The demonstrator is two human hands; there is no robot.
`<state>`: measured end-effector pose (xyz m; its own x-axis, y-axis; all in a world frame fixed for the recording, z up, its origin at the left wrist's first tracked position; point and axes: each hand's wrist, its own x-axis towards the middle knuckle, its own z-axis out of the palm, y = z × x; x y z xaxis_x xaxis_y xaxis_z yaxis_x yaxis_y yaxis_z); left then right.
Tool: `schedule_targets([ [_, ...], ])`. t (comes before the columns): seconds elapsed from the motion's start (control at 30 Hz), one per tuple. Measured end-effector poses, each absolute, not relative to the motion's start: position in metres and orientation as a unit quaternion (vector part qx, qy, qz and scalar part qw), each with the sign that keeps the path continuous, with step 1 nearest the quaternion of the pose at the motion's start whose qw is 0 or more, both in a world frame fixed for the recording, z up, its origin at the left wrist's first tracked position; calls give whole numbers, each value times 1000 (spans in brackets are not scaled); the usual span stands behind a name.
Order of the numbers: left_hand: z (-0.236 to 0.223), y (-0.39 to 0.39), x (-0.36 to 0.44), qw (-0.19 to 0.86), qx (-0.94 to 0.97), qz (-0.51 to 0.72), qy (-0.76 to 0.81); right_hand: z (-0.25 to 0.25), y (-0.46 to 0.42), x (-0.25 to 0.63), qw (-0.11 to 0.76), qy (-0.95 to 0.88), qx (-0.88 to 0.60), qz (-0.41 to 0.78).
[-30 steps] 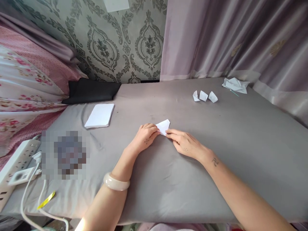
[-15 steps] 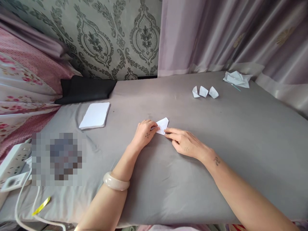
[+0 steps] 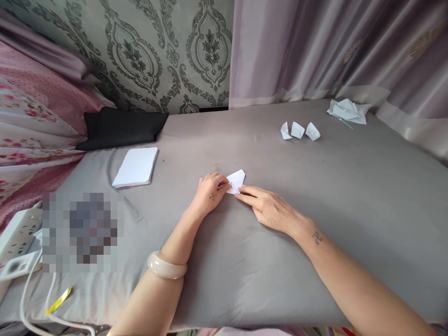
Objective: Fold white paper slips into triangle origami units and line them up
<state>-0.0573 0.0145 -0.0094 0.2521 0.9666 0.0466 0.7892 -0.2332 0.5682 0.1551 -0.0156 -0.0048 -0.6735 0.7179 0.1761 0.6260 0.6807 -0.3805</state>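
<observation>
A small folded white paper piece [image 3: 237, 179] lies on the grey cloth-covered surface [image 3: 245, 261] at the centre. My left hand [image 3: 210, 192] rests on its left side, fingers curled and pinching the paper's edge. My right hand [image 3: 268, 207] lies flat to the right, its outstretched fingertips pressing the paper's lower corner down. A pale bangle [image 3: 166, 266] sits on my left forearm.
A stack of white paper sheets [image 3: 136, 166] lies at the left, with a black cushion [image 3: 122, 127] behind it. Three small folded paper pieces [image 3: 300, 131] stand at the back right, crumpled paper scraps [image 3: 347, 111] beyond them. A power strip [image 3: 16, 233] and cables sit at the left edge.
Both hands stay on the folded paper; my right fingertips have slid slightly left along its lower edge. The view has shifted a little.
</observation>
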Motion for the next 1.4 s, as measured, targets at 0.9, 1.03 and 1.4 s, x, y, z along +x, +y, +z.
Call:
schedule_targets([
  [0.9, -11, 16, -51, 213, 714, 211, 633, 3, -8, 143, 174, -923, -322, 116],
  [1.03, -13, 15, -51, 207, 717, 209, 632, 3, -2, 145, 167, -934, -291, 126],
  [1.4, -27, 18, -55, 112, 699, 195, 679, -8, 3, 153, 164, -919, -323, 158],
])
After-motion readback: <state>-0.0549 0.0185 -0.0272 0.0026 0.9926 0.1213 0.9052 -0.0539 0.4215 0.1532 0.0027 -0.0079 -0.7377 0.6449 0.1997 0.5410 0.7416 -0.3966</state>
